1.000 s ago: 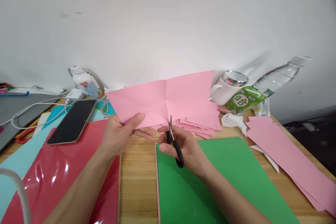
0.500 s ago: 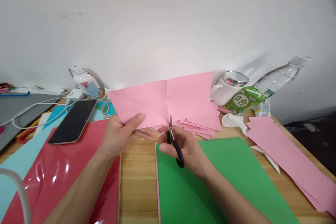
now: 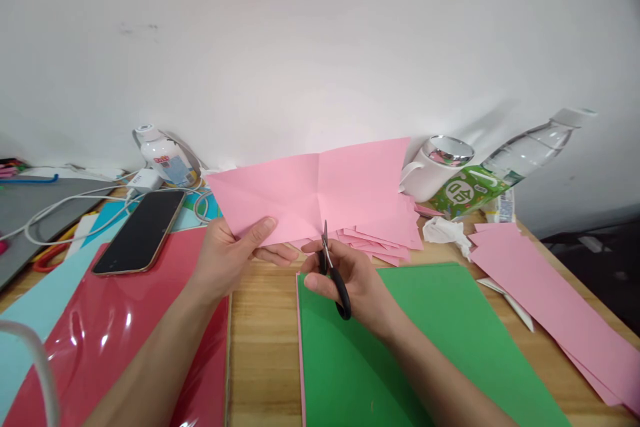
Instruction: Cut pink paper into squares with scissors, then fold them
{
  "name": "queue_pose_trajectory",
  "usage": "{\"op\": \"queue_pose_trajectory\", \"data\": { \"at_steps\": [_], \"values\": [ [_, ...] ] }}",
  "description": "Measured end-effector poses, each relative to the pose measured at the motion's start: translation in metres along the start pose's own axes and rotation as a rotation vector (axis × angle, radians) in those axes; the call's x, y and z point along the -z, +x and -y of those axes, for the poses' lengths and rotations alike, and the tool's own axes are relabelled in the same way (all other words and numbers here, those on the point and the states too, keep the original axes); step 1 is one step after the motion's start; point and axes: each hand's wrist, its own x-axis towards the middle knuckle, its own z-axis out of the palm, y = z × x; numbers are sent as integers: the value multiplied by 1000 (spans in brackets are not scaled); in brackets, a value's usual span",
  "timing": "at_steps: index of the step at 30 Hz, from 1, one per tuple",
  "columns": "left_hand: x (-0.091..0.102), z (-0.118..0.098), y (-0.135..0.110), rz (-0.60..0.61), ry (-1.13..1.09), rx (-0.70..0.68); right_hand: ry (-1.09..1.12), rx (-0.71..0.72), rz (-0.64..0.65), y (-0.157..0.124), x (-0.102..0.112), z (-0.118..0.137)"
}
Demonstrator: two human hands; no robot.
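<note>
Left hand (image 3: 225, 253) pinching the pink sheet (image 3: 275, 193) at eight o'clock, right hand (image 3: 357, 280) with fingers curled around scissors (image 3: 342, 293) at six, blades best track the crease (image 3: 319, 177) towards twelve.

Creased pink sheet (image 3: 357, 183); scissors (image 3: 335, 274) at lower edge.

The paper (image 3: 300, 193) is plain pink, the scissors (image 3: 342, 289) black and silver, the card (image 3: 450, 340) solid green.
</note>
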Motion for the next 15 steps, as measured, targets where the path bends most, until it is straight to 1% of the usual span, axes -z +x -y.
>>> {"op": "queue_pose_trajectory", "data": {
  "at_steps": [8,12,15],
  "values": [
    [-2,-2,-1,6,-11,2,4,-2,-1,1,-1,1],
    [-2,-3,-1,42,-15,6,2,0,-6,0,-1,1],
    [0,-1,-1,27,-16,-3,12,0,-6,0,-1,0]
  ]
}}
